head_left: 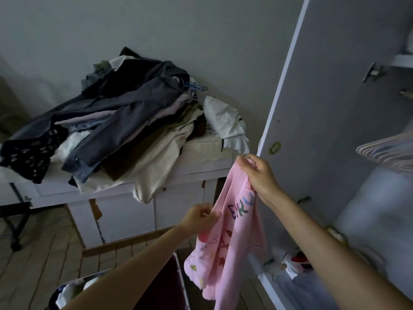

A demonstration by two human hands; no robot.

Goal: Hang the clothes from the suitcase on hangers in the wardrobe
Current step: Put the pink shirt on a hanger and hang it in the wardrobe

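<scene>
A pink printed shirt (225,247) hangs in the air in front of the open wardrobe door (324,90). My right hand (259,175) grips its top edge, bunched in the fingers. Lower and to the left, my left hand (200,217) pinches the shirt's side edge. The suitcase (161,285), with a dark red lid, shows at the bottom with clothes inside, partly hidden by my left arm. Pale hangers (388,153) hang blurred inside the wardrobe at the right.
A white table (196,173) against the wall carries a big pile of dark and beige clothes (116,128), with a blue hanger (196,87) on top. A wooden bar (134,241) stands before the table. Small items lie on the wardrobe floor (297,262).
</scene>
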